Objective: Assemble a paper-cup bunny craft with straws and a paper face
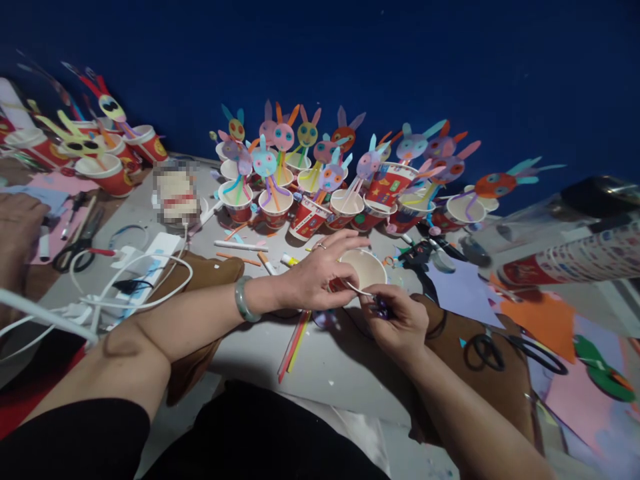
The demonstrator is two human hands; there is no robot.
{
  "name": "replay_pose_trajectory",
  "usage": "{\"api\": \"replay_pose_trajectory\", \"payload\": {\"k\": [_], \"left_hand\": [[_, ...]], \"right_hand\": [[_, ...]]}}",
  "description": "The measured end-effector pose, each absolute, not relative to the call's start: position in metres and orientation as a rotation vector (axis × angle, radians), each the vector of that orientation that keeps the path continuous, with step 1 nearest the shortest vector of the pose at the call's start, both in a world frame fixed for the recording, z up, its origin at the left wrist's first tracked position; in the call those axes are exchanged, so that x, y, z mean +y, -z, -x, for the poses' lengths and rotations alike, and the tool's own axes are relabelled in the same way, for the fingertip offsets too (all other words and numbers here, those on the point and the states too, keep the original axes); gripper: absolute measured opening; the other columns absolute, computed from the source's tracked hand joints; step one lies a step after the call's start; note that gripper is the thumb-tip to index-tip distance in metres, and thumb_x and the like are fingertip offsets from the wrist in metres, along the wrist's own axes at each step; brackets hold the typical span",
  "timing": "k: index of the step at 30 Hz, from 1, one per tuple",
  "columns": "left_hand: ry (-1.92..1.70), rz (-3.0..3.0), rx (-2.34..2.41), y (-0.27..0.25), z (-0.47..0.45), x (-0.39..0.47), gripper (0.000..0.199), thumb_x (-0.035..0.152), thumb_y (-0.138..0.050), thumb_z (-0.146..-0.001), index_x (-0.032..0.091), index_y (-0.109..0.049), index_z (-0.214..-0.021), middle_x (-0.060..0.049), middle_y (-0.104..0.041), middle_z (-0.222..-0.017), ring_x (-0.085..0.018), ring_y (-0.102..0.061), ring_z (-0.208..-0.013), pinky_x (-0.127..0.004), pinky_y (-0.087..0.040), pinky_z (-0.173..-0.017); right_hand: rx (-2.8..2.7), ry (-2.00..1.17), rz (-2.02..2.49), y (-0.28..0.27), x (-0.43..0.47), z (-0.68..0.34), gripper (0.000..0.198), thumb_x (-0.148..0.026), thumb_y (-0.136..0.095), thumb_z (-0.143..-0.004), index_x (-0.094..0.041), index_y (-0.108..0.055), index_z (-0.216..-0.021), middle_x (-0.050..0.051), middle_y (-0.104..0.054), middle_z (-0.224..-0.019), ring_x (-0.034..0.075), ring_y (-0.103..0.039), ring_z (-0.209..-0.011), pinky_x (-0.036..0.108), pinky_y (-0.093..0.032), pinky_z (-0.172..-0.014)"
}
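Observation:
A paper cup [367,267] with a white inside and a red printed outside sits tilted in front of me. My left hand [323,270] wraps its fingers round the cup's near left side. At the cup's near rim my right hand [397,323] is closed, pinching something small and dark purple [383,307] whose kind I cannot make out. Below the hands, pink and yellow paper strips [295,347] lie on the table. Just behind the cup stand several decorated paper cups [307,217] with rabbit-faced paper figures on bent strips.
On the right lie black scissors [485,352], orange paper [543,320], green-handled scissors [605,370] and a clear tube of stacked cups [575,257]. A power strip [155,267] with white cables lies left. Another person's hand [20,227] rests at far left near more scissors [80,250].

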State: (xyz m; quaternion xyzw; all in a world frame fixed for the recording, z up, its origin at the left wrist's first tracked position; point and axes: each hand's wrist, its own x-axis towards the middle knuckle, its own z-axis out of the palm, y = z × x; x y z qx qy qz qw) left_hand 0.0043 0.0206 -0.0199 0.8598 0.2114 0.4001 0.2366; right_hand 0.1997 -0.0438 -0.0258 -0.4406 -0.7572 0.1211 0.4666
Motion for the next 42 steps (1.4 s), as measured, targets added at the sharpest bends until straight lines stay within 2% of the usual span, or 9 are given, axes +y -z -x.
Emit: {"api": "replay_pose_trajectory", "payload": {"k": [4, 9, 11, 14, 16, 19, 23, 33, 42], "left_hand": [[-1.119, -2.335, 0.544, 0.021, -0.005, 0.021, 0.009, 0.021, -0.062, -0.081, 0.015, -0.069, -0.081, -0.018, -0.051, -0.142, -0.033, -0.037, -0.143, -0.057, -0.033, -0.116], [-1.146, -2.248, 0.564, 0.020, -0.005, 0.025, 0.009, 0.024, -0.064, -0.082, 0.017, -0.068, -0.081, -0.018, -0.055, -0.138, -0.032, -0.044, -0.137, -0.057, -0.035, -0.114], [-1.181, -2.206, 0.591, 0.018, -0.005, 0.026, 0.007, 0.024, -0.065, -0.081, 0.018, -0.068, -0.080, -0.017, -0.058, -0.135, -0.031, -0.048, -0.134, -0.057, -0.036, -0.113], [-1.209, -2.157, 0.619, 0.014, -0.004, 0.028, 0.006, 0.024, -0.065, -0.081, 0.019, -0.067, -0.079, -0.014, -0.063, -0.124, -0.028, -0.054, -0.126, -0.054, -0.040, -0.109], [-1.212, -2.135, 0.630, 0.012, -0.003, 0.028, 0.008, 0.026, -0.065, -0.082, 0.019, -0.066, -0.078, -0.013, -0.065, -0.115, -0.026, -0.057, -0.119, -0.049, -0.044, -0.105], [-1.191, -2.105, 0.628, 0.009, -0.003, 0.028, 0.011, 0.028, -0.066, -0.083, 0.019, -0.064, -0.077, -0.010, -0.067, -0.100, -0.022, -0.060, -0.105, -0.044, -0.047, -0.099], [-1.151, -2.054, 0.643, 0.008, -0.002, 0.029, 0.015, 0.030, -0.064, -0.085, 0.018, -0.061, -0.077, -0.006, -0.066, -0.085, -0.019, -0.060, -0.090, -0.039, -0.048, -0.090], [-1.163, -1.946, 0.752, 0.015, -0.002, 0.028, 0.016, 0.031, -0.064, -0.086, 0.017, -0.064, -0.079, -0.006, -0.066, -0.086, -0.018, -0.061, -0.092, -0.033, -0.048, -0.087], [-1.106, -2.026, 0.782, 0.010, -0.002, 0.026, 0.017, 0.033, -0.059, -0.086, 0.018, -0.063, -0.079, -0.005, -0.066, -0.086, -0.019, -0.059, -0.090, -0.037, -0.046, -0.090]], "right_hand": [[-1.863, -0.319, 1.070, 0.028, -0.044, -0.199, 0.013, -0.013, -0.067, -0.082, -0.023, -0.062, -0.089, -0.003, -0.067, -0.071, 0.008, -0.057, -0.052, 0.020, -0.043, -0.050], [-1.670, -0.410, 1.107, 0.031, -0.046, -0.198, 0.031, -0.018, -0.070, -0.081, -0.023, -0.058, -0.110, -0.007, -0.053, -0.061, 0.009, -0.049, -0.046, 0.022, -0.037, -0.044], [-1.648, -0.432, 1.106, 0.030, -0.047, -0.199, 0.028, -0.020, -0.071, -0.080, -0.023, -0.058, -0.105, -0.007, -0.051, -0.062, 0.009, -0.048, -0.047, 0.022, -0.037, -0.045], [-1.717, -0.443, 1.140, 0.027, -0.047, -0.203, 0.017, -0.025, -0.072, -0.080, -0.023, -0.057, -0.086, -0.005, -0.055, -0.064, 0.009, -0.047, -0.049, 0.023, -0.038, -0.047], [-1.783, -0.473, 1.156, 0.025, -0.045, -0.205, 0.018, -0.032, -0.072, -0.080, -0.022, -0.056, -0.080, -0.005, -0.053, -0.061, 0.009, -0.043, -0.047, 0.023, -0.036, -0.046], [-1.846, -0.527, 1.159, 0.024, -0.043, -0.206, 0.022, -0.040, -0.067, -0.084, -0.022, -0.056, -0.080, -0.005, -0.051, -0.059, 0.010, -0.042, -0.049, 0.024, -0.036, -0.048], [-1.875, -0.542, 1.196, 0.022, -0.043, -0.204, 0.022, -0.041, -0.054, -0.094, -0.021, -0.057, -0.086, -0.003, -0.053, -0.064, 0.011, -0.045, -0.053, 0.024, -0.037, -0.052], [-1.809, -0.794, 1.291, 0.024, -0.043, -0.201, 0.035, -0.049, -0.043, -0.099, -0.022, -0.053, -0.079, -0.005, -0.043, -0.057, 0.010, -0.037, -0.049, 0.024, -0.033, -0.048], [-1.755, -0.882, 1.307, 0.028, -0.041, -0.199, 0.039, -0.052, -0.046, -0.098, -0.022, -0.050, -0.075, -0.006, -0.041, -0.054, 0.010, -0.036, -0.048, 0.024, -0.031, -0.046]]}}
